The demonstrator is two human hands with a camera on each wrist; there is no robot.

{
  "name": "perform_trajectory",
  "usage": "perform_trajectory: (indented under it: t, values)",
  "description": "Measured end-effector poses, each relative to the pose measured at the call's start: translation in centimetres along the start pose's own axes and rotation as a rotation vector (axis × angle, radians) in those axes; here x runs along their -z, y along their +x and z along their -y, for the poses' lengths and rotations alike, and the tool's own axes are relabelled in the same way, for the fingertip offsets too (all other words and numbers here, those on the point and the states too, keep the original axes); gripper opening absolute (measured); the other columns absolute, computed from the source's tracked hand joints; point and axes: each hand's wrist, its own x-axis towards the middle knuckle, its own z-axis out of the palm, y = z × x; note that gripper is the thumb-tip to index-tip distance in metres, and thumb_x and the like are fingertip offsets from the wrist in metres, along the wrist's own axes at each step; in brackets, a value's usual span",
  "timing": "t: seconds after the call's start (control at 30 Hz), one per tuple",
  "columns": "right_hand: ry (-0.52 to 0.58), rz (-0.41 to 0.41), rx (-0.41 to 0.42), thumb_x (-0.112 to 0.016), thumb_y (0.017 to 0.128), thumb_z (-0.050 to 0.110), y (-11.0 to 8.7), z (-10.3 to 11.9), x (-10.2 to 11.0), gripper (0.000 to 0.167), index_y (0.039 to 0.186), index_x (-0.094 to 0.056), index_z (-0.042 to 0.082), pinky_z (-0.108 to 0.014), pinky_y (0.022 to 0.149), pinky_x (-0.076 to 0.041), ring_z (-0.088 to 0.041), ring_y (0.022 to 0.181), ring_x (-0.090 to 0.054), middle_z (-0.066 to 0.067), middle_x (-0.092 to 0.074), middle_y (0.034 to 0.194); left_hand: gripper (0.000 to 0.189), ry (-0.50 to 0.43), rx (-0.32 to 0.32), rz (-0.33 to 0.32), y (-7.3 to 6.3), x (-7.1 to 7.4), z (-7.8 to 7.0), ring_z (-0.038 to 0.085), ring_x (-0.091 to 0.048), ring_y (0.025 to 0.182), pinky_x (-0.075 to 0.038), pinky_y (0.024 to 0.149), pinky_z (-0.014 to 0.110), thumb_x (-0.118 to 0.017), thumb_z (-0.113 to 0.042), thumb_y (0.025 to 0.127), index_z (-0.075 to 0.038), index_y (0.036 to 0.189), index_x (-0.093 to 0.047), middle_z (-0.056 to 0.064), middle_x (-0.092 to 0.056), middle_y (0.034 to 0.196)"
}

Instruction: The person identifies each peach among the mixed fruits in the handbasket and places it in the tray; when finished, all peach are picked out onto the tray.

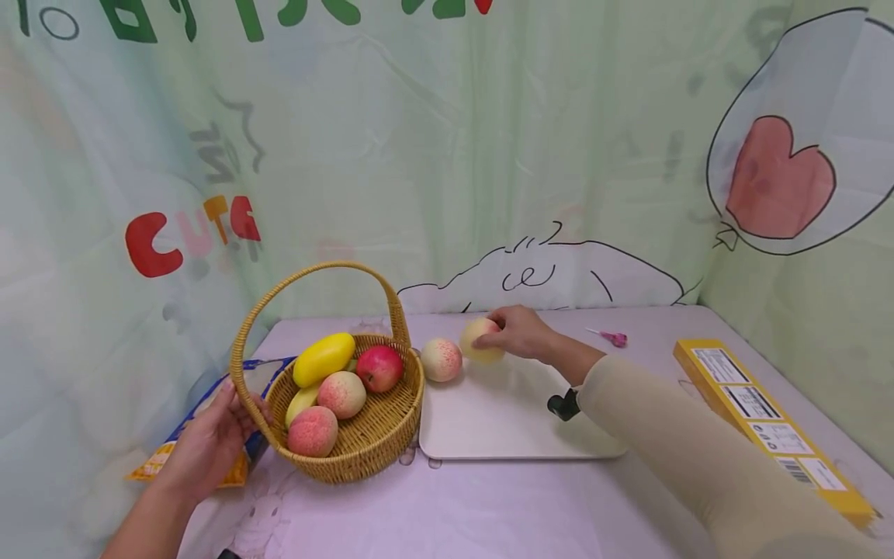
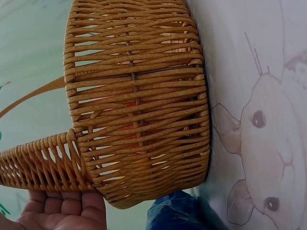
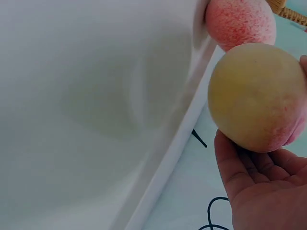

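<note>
My right hand [image 1: 522, 332] holds a pale yellow peach [image 1: 480, 339] with a pink blush, above the far left part of a white tray [image 1: 524, 449]. Just left of it, a second peach [image 1: 441, 360], speckled pink, sits at the tray's corner. A wicker basket [image 1: 370, 458] stands at the tray's left. It contains a yellow mango-like fruit [image 1: 324, 359], a red apple-like fruit [image 1: 380, 368], two peaches [image 1: 341, 394] and another yellow fruit partly hidden beneath. My left hand [image 1: 213, 442] grips the foot of the basket's handle [image 2: 43, 163], its fingertips hidden behind the wicker.
A blue and orange packet [image 1: 237, 470] lies behind the left hand, partly covered by the basket. On the right is a long yellow box [image 1: 768, 427] with white labels. A small pink-handled tool [image 1: 615, 339] lies beyond the right forearm. Printed curtains surround the table.
</note>
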Motion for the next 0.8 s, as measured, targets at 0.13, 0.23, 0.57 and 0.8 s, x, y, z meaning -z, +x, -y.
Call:
perform_trajectory:
  t: [0.13,0.23,0.57,0.8]
  values:
    - [-0.018,0.013,-0.007,-0.085,0.083,0.04,0.1,-0.3,-0.3,0.046,0.11,-0.072,0.005,-0.029,0.076,-0.046,-0.02,0.088,-0.057,-0.004,-0.066,0.093,0.038,0.012,0.006,-0.024,-0.1,0.1,0.1,0.012,-0.062,0.099,-0.051,0.093,0.023,-0.024,-0.038,0.115,-0.021,0.119,-0.057,-0.004,-0.068,0.106]
    - [-0.037,0.017,-0.002,-0.085,0.083,0.039,0.1,-0.5,-0.6,0.042,0.104,-0.072,0.005,-0.03,0.075,-0.045,-0.021,0.088,-0.056,-0.005,-0.064,0.092,0.037,0.018,0.011,-0.037,-0.1,0.1,0.1,0.012,-0.061,0.1,-0.051,0.093,0.023,-0.024,-0.038,0.115,-0.021,0.119,-0.057,-0.004,-0.068,0.106]
    - [-0.106,0.029,-0.021,-0.085,0.084,0.04,-0.1,-1.0,-1.2,0.046,0.11,-0.071,0.004,-0.031,0.078,-0.046,-0.021,0.092,-0.057,-0.006,-0.067,0.098,0.039,0.058,0.039,-0.084,0.0,-0.1,0.1,0.013,-0.061,0.1,-0.051,0.093,0.023,-0.027,-0.041,0.114,-0.02,0.117,-0.059,-0.003,-0.067,0.106]
    - [-0.161,0.044,0.001,-0.081,0.087,0.046,-0.2,-0.7,-1.1,0.049,0.104,-0.065,0.003,-0.033,0.075,-0.044,-0.023,0.089,-0.054,-0.008,-0.063,0.095,0.038,0.043,0.024,-0.063,0.0,-0.2,0.1,0.012,-0.061,0.1,-0.05,0.093,0.023,-0.025,-0.04,0.114,-0.021,0.118,-0.058,-0.003,-0.067,0.106]
